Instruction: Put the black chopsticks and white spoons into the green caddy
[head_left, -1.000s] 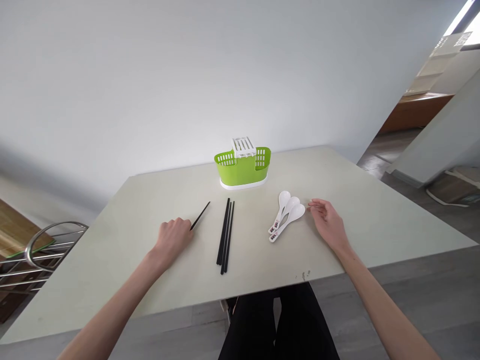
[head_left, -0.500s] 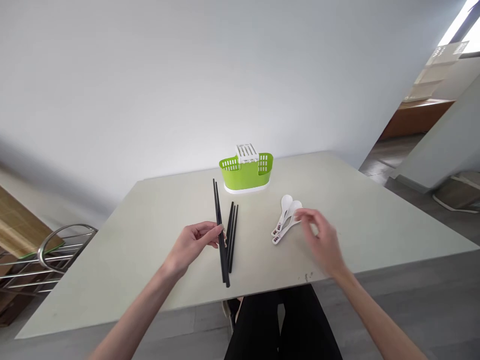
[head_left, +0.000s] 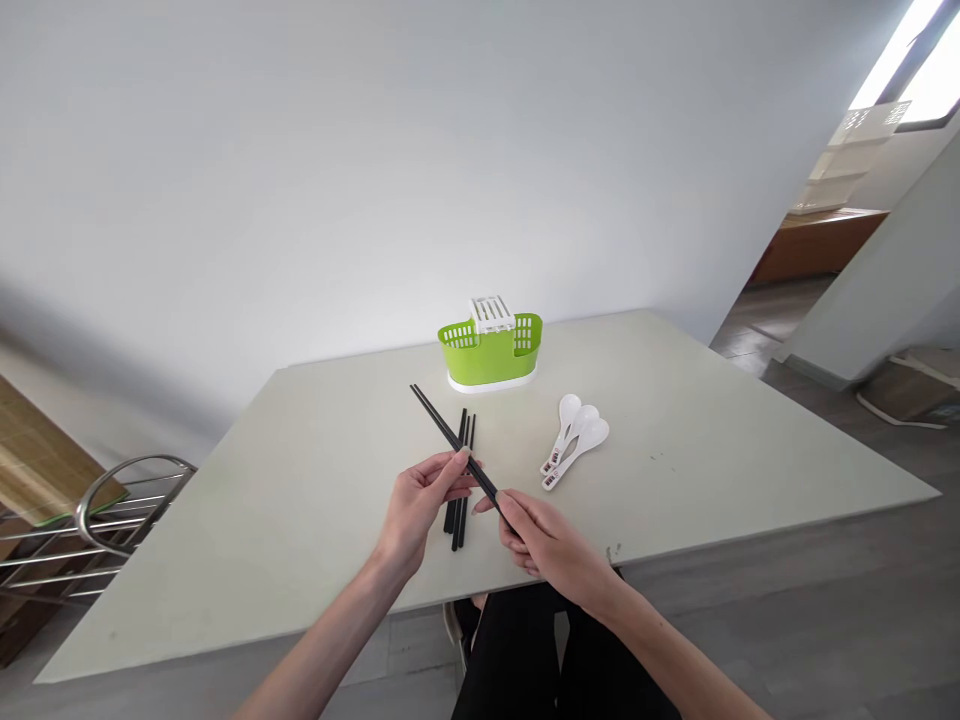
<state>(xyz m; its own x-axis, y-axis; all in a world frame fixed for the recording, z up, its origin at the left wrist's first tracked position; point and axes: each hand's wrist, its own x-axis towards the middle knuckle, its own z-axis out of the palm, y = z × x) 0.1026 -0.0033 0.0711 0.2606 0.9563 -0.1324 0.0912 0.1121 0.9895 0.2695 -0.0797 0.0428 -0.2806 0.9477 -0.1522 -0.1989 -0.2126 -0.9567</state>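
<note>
A pair of black chopsticks [head_left: 437,418] slants across both hands above the table. My left hand [head_left: 427,495] pinches them near the middle, thumb on top. Around their thick lower ends my right hand [head_left: 547,535] is closed. Several more black chopsticks [head_left: 460,520] lie on the table just beneath, partly hidden by my left hand. To the right, three white spoons [head_left: 577,438] lie fanned out and overlapping, their handles pointing toward me. Farther back stands a green utensil basket [head_left: 487,358] with a white base and a white slotted top piece.
The pale table [head_left: 315,440] meets a plain wall behind. Left of it, on a lower level, are a metal rack [head_left: 135,510] and a bamboo board [head_left: 52,455]. Small dark marks [head_left: 613,552] show near the front edge.
My right hand has come left from the spoons and closed on the lower ends of the chopsticks. The pair has gone from nearly upright to slanting, tips leaning left.
</note>
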